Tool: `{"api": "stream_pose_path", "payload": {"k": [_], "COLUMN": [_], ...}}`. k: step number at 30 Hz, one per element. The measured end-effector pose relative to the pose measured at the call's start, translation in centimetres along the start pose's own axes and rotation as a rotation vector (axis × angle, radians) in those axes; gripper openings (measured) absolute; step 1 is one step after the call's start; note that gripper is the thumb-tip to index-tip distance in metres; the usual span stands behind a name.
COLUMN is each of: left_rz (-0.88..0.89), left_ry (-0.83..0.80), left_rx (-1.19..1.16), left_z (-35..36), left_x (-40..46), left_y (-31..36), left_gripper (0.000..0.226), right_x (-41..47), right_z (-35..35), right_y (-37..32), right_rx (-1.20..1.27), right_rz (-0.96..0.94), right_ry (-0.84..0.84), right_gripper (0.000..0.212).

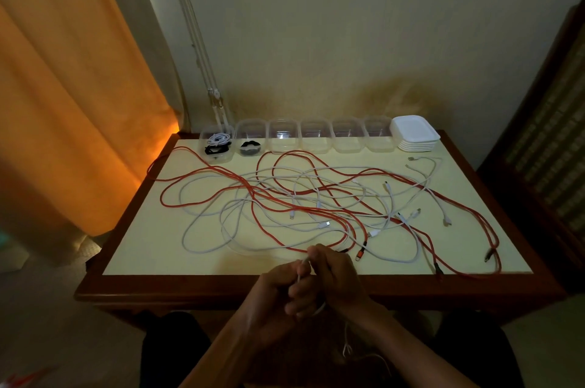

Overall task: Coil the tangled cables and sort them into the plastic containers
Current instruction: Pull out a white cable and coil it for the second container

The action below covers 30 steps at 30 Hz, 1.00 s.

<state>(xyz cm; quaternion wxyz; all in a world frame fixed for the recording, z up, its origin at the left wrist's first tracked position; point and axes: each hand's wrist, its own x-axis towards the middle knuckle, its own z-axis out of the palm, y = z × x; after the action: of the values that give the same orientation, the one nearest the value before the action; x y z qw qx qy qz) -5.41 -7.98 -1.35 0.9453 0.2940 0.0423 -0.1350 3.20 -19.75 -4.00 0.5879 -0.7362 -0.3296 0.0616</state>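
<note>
A tangle of red cables and white cables sprawls across the cream tabletop. At the table's near edge my left hand and right hand meet, both gripping one thin white cable. Its loose end hangs down over my lap. Several clear plastic containers line the back edge. The leftmost container holds coiled white and black cables. The second container holds a black coil.
A stack of white lids stands at the back right. An orange curtain hangs to the left, and dark furniture is at the right. A red cable end drapes over the front right table rim.
</note>
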Motion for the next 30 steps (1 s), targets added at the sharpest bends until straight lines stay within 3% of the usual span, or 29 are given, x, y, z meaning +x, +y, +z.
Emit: {"api": "stream_pose_path", "payload": {"k": [3,9,14,17,21,23,25,28,30], "left_rz": [0.000,0.132,0.338,0.397,0.400,0.381,0.364,0.387,0.396], "left_ry": [0.133,0.313,0.372,0.451,0.633,0.726,0.720,0.699,0.697], "left_rx": [-0.003,-0.303,-0.347,-0.274,0.053,0.409,0.779,1.020,1.148], "left_z": [0.4,0.4,-0.1,-0.5,-0.4,-0.7,-1.2,-2.5,-3.3], "left_x": [-0.3,-0.1,0.4,0.8,1.6,1.8,1.9,1.8,1.7], "left_y": [0.2,1.4,3.6,4.0,2.7,1.9,1.7,2.2,2.1], "left_gripper": [0.023,0.030,0.047,0.047,0.034,0.030,0.031,0.030,0.018], "right_x": [0.5,0.2,-2.3,-2.5,-1.4,-0.6,0.2,1.3,1.8], "right_z": [-1.3,-4.1,-3.3,-3.2,-2.8,-2.7,-3.1,-4.4,-5.0], "right_y": [0.3,0.8,1.4,-0.2,-3.0,-4.0,-4.6,-5.5,-6.3], "right_rx": [0.022,0.125,-0.112,-0.275,-0.401,-0.433,-0.485,-0.663,-0.515], "right_rz": [0.066,0.245,0.381,0.376,0.270,0.247,0.324,0.395,0.382], "right_ry": [-0.077,-0.218,-0.522,-0.684,-0.667,-0.634,-0.674,-0.814,-0.849], "right_gripper": [0.036,0.019,0.016,0.038,0.041,0.044,0.043,0.030,0.019]}}
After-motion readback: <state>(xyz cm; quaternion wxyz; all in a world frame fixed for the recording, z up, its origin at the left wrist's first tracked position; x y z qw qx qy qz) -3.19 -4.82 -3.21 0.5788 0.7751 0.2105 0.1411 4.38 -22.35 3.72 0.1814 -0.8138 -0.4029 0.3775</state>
